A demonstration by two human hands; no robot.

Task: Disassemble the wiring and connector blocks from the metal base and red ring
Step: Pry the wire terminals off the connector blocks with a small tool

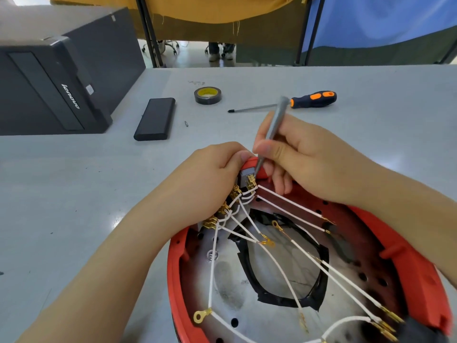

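A red ring [418, 271] surrounds a metal base [230, 290] near the table's front edge, tilted toward me. White wires [291, 206] with brass terminals fan out from grey connector blocks [246, 173] at the ring's far rim. My left hand [210, 174] grips that rim and the blocks. My right hand [304, 157] holds a slim grey screwdriver [275, 127], its tip against the brass terminals on the top block. Loose ring terminals [201, 315] lie over the base, which has a hole edged in black tape [319, 290].
On the grey table [74, 194] behind lie an orange-and-black screwdriver [312, 99], a roll of black tape [207, 95], a flat black box [155, 118] and a small screw [186, 123]. A black computer case [49, 92] stands at the left.
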